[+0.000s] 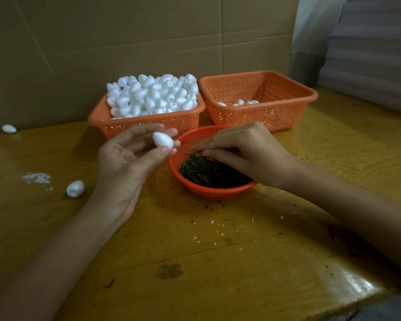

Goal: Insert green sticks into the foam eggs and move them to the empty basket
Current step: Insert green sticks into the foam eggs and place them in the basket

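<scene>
My left hand [127, 156] holds a white foam egg [163, 140] between thumb and fingertips, just left of the round red bowl [213, 193] of green sticks [208, 172]. My right hand [245, 151] reaches into that bowl and pinches a green stick [218, 149] at its fingertips. Behind on the left stands an orange basket [116, 121] heaped with foam eggs [153, 93]. The orange basket [287, 105] at the back right holds a few eggs [241, 103] on its floor.
Two loose foam eggs lie on the yellow wooden table [218, 251], one at the left [75, 188] and one at the far left edge [9, 128]. Foam crumbs and stick bits are scattered in front. A cardboard wall [125, 42] stands behind the baskets.
</scene>
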